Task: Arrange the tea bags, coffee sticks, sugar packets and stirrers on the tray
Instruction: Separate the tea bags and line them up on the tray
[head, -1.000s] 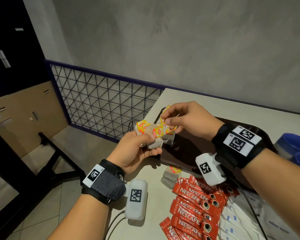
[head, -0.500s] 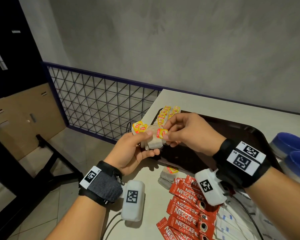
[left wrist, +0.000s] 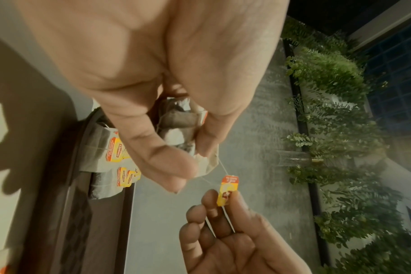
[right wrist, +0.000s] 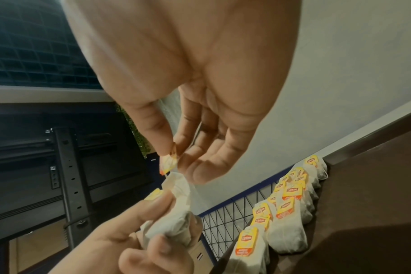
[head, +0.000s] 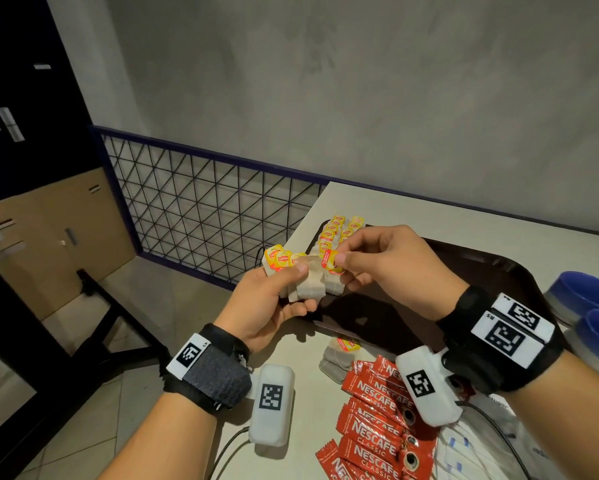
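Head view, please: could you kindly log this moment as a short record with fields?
left hand: left hand holds a bunch of tea bags
right hand: right hand pinches one yellow tag
tray: dark tray, rows of tea bags at its far left corner
table: coffee sticks and loose tea bags off the tray
bowls: blue bowls, right edge

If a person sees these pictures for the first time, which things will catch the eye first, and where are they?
First, the two hands above the tray's near-left corner: the left hand grips a bunch of tea bags, and the right hand pinches the yellow tag of one. Next, the rows of tea bags already laid in the far-left corner of the dark tray. Then the red coffee sticks on the table, nearest the person.
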`<state>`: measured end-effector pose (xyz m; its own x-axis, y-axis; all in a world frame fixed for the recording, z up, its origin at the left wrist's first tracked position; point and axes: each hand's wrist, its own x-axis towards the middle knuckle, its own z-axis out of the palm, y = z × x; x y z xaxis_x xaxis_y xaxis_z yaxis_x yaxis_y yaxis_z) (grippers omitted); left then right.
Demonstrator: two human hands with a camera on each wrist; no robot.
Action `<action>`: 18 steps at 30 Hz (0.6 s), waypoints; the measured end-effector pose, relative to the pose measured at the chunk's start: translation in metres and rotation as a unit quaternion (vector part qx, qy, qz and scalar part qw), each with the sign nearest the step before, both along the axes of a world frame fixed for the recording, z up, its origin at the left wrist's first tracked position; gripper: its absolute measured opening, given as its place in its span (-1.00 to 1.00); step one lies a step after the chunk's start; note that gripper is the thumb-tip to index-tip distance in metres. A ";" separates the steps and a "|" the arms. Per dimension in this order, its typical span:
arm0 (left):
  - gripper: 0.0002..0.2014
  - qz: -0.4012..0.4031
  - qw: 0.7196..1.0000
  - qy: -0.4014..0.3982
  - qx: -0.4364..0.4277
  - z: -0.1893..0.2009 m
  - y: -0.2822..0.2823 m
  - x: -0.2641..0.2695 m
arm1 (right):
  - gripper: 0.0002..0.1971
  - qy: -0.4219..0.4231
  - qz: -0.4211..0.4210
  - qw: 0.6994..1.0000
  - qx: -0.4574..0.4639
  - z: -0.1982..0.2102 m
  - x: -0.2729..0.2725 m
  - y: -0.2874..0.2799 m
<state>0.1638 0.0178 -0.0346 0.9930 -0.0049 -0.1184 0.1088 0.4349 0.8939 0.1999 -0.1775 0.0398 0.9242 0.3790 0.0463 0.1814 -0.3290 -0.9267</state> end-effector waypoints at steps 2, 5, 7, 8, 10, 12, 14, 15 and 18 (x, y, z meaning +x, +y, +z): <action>-0.75 0.007 1.000 0.000 -0.002 0.000 0.000 0.000 | -0.94 -0.002 -0.006 1.000 -0.003 0.001 0.000 -0.001; -0.73 0.012 1.000 -0.001 -0.007 0.000 0.000 0.000 | -0.96 0.015 -0.006 1.000 0.007 0.001 -0.002 -0.001; -0.72 0.014 1.000 -0.001 -0.007 0.000 0.000 0.000 | -0.92 0.026 0.005 1.000 0.009 0.001 -0.004 0.000; -0.72 0.014 1.000 0.000 -0.006 0.000 -0.001 0.000 | -0.90 0.028 0.010 1.000 0.005 0.001 -0.005 0.000; -0.72 0.010 1.000 0.003 -0.006 0.000 -0.001 0.000 | -0.88 0.035 0.019 0.999 0.003 0.000 -0.007 0.002; -0.71 0.003 1.000 0.005 -0.007 0.000 -0.002 -0.001 | -0.87 0.044 0.024 0.999 0.004 -0.001 -0.008 0.003; -0.69 -0.003 1.000 0.006 -0.006 0.000 -0.003 -0.001 | -0.88 0.040 0.019 0.999 0.000 -0.001 -0.008 0.005; -0.68 -0.004 1.000 0.007 -0.007 0.000 -0.003 -0.001 | -0.90 0.030 0.010 0.999 -0.002 -0.002 -0.007 0.006; -0.69 0.012 1.000 0.009 -0.016 0.000 -0.002 0.000 | -0.92 0.000 -0.016 1.000 -0.004 0.000 -0.005 0.004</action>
<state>0.1639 0.0158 -0.0345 0.9906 0.0144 -0.1359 0.1136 0.4652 0.8779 0.1951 -0.1731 0.0401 0.9358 0.3499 0.0433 0.1705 -0.3416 -0.9243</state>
